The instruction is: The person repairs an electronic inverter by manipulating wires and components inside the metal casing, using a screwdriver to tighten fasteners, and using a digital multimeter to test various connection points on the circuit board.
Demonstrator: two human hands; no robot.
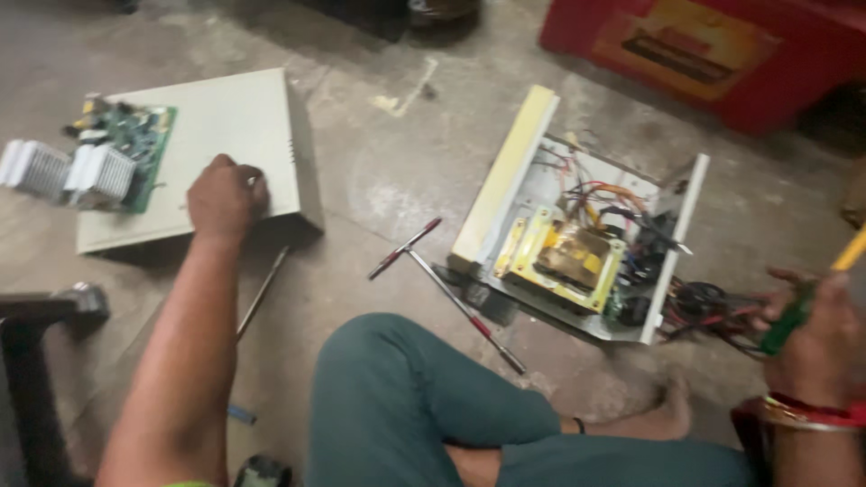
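Observation:
My left hand (225, 197) rests closed on top of a cream metal cover (236, 126) lying on the concrete floor; whether it holds something small I cannot tell. My right hand (812, 338) at the right edge grips a green-handled tool (787, 326) with a yellow shaft, close to a bundle of red and black wires (708, 302). Between the hands sits an open white chassis (505, 171) with a yellow-framed transformer (570, 257) inside. A green circuit board (135, 144) with white heat sinks lies on the cover's left part.
A T-handle wrench (446, 284) with red grips lies on the floor by the chassis. A thin metal rod (263, 290) lies near the cover. A red box (713, 45) stands at the back right. My bent leg in teal trousers (406, 406) fills the foreground.

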